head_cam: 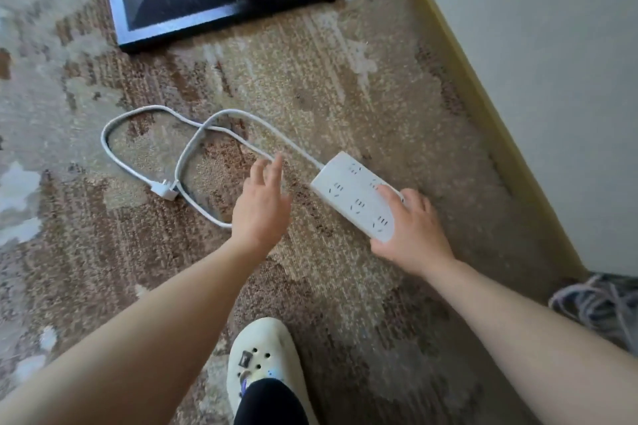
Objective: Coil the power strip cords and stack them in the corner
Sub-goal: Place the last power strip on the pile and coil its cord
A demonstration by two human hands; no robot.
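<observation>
The white power strip (355,195) lies on the carpet (328,86) near the right wall; the right hand (412,233) grips its near end. Its limp cord (193,152) loops left, beneath the left hand (260,209), fingers spread, empty. Light, rigid body; take the cord near the strip.

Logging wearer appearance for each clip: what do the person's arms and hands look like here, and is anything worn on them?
Both forearms are bare, with no sleeves in view. The left hand and right hand wear no gloves; no rings, watch or bands show on fingers or wrists. Motion blur softens the left fingers, so fine details there cannot be told.
</observation>
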